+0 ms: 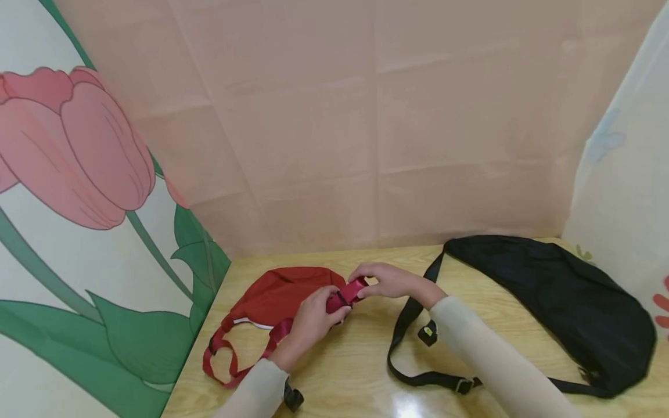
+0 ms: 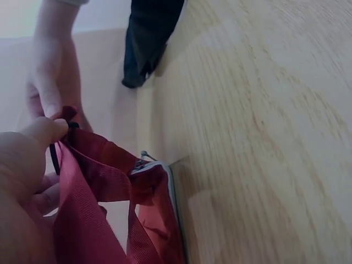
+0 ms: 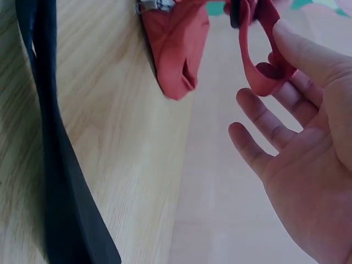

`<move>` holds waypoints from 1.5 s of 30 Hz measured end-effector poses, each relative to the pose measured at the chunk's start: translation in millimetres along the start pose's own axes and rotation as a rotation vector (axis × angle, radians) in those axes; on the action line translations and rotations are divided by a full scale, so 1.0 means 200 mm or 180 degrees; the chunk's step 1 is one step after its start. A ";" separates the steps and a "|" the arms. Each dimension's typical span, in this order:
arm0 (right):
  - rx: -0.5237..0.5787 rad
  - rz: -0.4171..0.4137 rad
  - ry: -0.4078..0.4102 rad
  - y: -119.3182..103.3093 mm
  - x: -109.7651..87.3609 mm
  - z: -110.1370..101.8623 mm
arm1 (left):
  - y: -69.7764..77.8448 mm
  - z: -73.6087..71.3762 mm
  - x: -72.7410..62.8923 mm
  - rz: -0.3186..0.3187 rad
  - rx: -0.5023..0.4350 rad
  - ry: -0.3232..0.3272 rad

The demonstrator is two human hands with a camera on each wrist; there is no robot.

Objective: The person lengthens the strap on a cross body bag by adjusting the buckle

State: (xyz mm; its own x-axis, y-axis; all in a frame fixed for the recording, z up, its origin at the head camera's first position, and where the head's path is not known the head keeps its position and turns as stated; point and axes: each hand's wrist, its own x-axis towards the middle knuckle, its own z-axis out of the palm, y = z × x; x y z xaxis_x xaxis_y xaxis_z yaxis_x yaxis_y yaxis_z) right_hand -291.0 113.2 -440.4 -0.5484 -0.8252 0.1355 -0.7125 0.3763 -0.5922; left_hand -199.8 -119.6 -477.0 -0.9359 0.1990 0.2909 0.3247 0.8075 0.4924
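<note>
Nearest the camera, two pale sleeves run off the bottom edge, the left one partly covering a black buckle. Both forearms angle inward, so the hands meet just in front of the red waist bag, which lies on the wood-grain table. The left hand grips the bag's red strap by its dark slider, largely hidden by the fingers; the right hand pinches the strap's looped end, its other fingers spread loosely. To the right lies a black waist bag, its black strap passing behind the right sleeve. What either bag holds cannot be seen; a zipper on the red one is cut off in the right wrist view.
</note>
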 end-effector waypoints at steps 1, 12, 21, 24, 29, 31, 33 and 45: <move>0.0045 0.0027 0.0016 0.01 -0.01 0.00 | 0.00 0.00 0.00 -0.0040 -0.0002 -0.0039; 0.0028 -0.0013 -0.0026 0.01 0.02 0.03 | -0.01 0.01 -0.01 -0.0021 -0.0051 -0.0072; -0.0115 -0.0071 -0.0059 -0.04 0.05 0.04 | -0.01 0.01 -0.01 0.0099 -0.0115 -0.0021; -0.0034 -0.0023 -0.0032 -0.02 0.04 0.02 | -0.01 0.01 -0.01 0.0122 -0.0128 -0.0019; 0.0103 0.0025 -0.0044 0.01 0.01 -0.01 | -0.01 0.01 -0.01 0.0173 -0.0115 -0.0010; 0.0145 0.0071 -0.0062 0.02 0.00 -0.02 | -0.02 0.01 -0.02 0.0184 -0.0101 0.0003; 0.0189 0.0132 -0.0074 0.03 0.00 -0.02 | -0.02 0.01 -0.02 0.0165 -0.0104 0.0014; 0.0057 0.0071 -0.0197 0.00 0.02 0.02 | -0.02 0.03 -0.04 0.0152 -0.0101 0.0083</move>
State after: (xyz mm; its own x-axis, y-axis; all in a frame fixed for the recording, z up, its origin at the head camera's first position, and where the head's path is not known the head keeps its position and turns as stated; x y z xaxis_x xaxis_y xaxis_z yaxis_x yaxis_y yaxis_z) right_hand -290.3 108.5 -442.7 -0.5354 -0.8414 0.0731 -0.6923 0.3876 -0.6087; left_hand -194.1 -121.0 -486.3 -0.9154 0.2220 0.3358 0.3735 0.7794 0.5030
